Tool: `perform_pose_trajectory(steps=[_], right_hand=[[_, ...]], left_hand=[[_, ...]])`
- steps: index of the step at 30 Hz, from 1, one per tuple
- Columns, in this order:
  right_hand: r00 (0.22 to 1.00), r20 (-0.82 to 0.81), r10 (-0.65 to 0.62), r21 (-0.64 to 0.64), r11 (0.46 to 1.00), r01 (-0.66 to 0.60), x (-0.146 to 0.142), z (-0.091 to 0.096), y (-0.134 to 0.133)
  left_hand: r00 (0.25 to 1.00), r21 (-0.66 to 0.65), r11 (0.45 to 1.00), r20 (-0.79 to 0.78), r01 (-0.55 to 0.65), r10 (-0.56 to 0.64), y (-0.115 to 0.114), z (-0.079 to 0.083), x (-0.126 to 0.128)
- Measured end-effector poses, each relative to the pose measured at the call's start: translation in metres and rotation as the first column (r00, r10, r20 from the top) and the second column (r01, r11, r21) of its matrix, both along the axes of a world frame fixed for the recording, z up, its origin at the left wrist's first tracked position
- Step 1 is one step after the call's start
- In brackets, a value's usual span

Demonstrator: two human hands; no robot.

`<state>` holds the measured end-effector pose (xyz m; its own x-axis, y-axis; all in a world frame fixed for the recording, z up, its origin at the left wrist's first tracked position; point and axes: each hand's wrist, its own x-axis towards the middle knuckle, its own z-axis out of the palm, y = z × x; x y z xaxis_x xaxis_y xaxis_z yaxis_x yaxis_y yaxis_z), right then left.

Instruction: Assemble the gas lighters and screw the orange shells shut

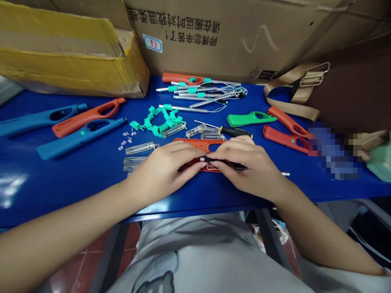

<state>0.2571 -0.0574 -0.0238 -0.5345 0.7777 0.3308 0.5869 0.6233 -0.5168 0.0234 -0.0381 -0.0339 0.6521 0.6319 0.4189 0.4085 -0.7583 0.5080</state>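
Observation:
Over the front middle of the table, my left hand (166, 165) and my right hand (252, 165) meet fingertip to fingertip. Both are closed in a pinch on a small black part with a white end (204, 159); much of it is hidden by the fingers. Beneath them lies an orange lighter shell half (195, 142), its inner side up, with a thin white wire across it. A silver tube tip (285, 174) sticks out past my right hand. Clear lighter fuel tanks (140, 148) lie by my left hand. A screwdriver (236, 132) with a black and yellow handle lies beyond my right hand.
Blue and orange lighter shells (82, 136) lie left, green and red ones (252, 118) right. Teal plastic pieces (157, 129), tiny white parts (123, 143) and metal tubes with wires (198, 97) lie between. Cardboard boxes (189, 53) wall the back; a tan strap (299, 106) hangs right.

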Motion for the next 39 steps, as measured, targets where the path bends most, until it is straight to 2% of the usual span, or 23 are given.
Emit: perform_pose_trajectory(steps=[4,7,10,21,28,34,39], right_hand=[[1.000,-0.004,-0.022,-0.033,0.999,0.022,0.000,0.004,-0.003],[0.991,0.097,-0.097,-0.028,0.995,0.100,0.001,0.004,-0.007],[0.978,0.177,-0.113,-0.029,0.992,0.120,0.005,0.000,-0.011],[0.986,0.106,-0.132,-0.078,0.987,0.140,0.016,-0.001,-0.017],[0.987,0.100,-0.129,-0.094,0.986,0.139,0.006,0.000,-0.019],[0.979,0.061,-0.196,-0.089,0.976,0.201,-0.003,-0.002,-0.021],[0.977,0.048,-0.209,-0.137,0.967,0.213,-0.005,-0.003,-0.022]], left_hand=[[0.999,0.029,1.000,0.033,-0.008,0.007,0.002,-0.001,0.001],[0.999,0.018,1.000,0.040,-0.024,0.023,0.002,-0.001,0.000],[0.999,0.018,0.999,0.039,-0.031,0.031,0.002,0.000,0.000],[0.999,0.013,1.000,0.043,-0.020,0.020,0.002,0.000,0.000],[0.997,-0.017,1.000,0.069,-0.022,0.023,0.002,0.001,0.000],[0.995,-0.084,0.996,0.092,-0.042,0.050,0.001,0.004,0.002],[0.992,-0.104,0.993,0.103,-0.056,0.067,0.000,0.005,0.002]])
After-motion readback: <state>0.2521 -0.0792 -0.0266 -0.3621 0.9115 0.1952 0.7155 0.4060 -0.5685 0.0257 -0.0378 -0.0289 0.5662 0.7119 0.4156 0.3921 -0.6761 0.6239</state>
